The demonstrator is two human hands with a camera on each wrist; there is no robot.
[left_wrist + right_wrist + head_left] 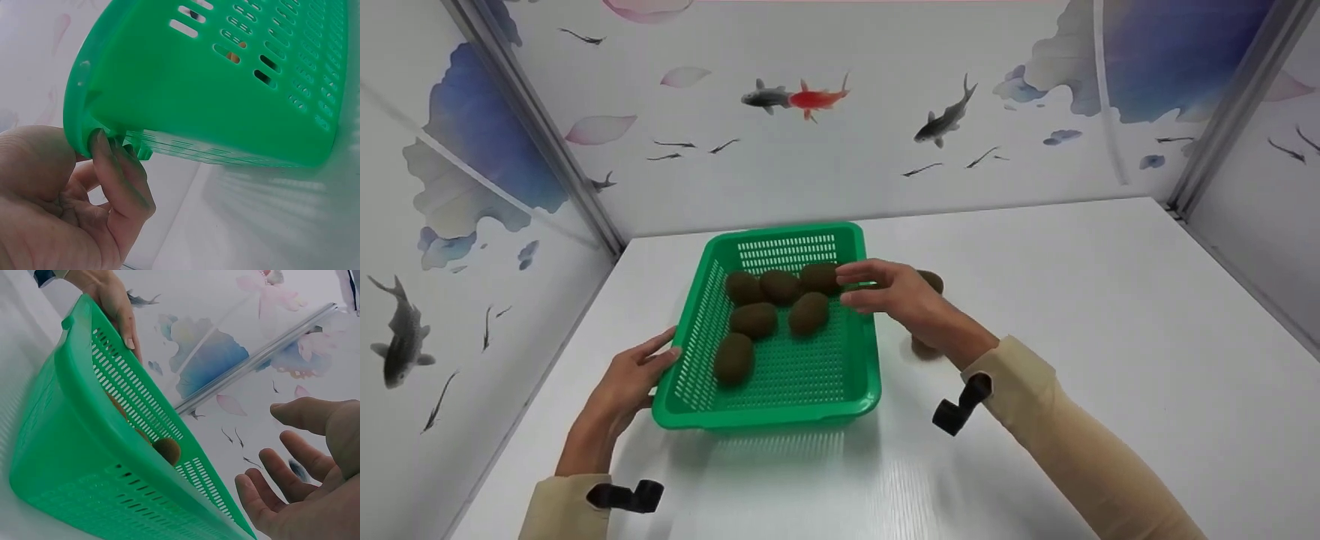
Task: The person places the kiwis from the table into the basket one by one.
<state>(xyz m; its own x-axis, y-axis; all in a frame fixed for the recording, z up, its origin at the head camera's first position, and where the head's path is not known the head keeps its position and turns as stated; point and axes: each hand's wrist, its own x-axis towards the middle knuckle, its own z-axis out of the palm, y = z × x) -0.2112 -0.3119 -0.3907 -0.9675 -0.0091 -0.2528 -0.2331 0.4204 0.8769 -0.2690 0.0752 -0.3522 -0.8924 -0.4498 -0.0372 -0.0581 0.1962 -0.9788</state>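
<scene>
A green plastic basket (pixel 765 415) with slotted sides stands on the white table, holding several brown kiwis (pixel 754 321). My left hand (pixel 622 382) grips its left rim; in the left wrist view the fingers (pixel 121 185) curl under the rim. Over the basket's right edge hovers my right hand (pixel 896 292), fingers spread and parted from the thumb. Nothing lies between them, as the right wrist view also shows with the bare fingers (pixel 281 478). Beyond that hand a kiwi (pixel 931 281) lies on the table, and another kiwi (pixel 924 349) is partly hidden under the wrist.
The white table (pixel 1095 337) reaches back to a wall panel (pixel 840 165) printed with fish and petals. A side panel (pixel 472 225) rises on the left, joined to the back by a metal post (pixel 547 142). Black camera mounts (pixel 952 412) sit on both wrists.
</scene>
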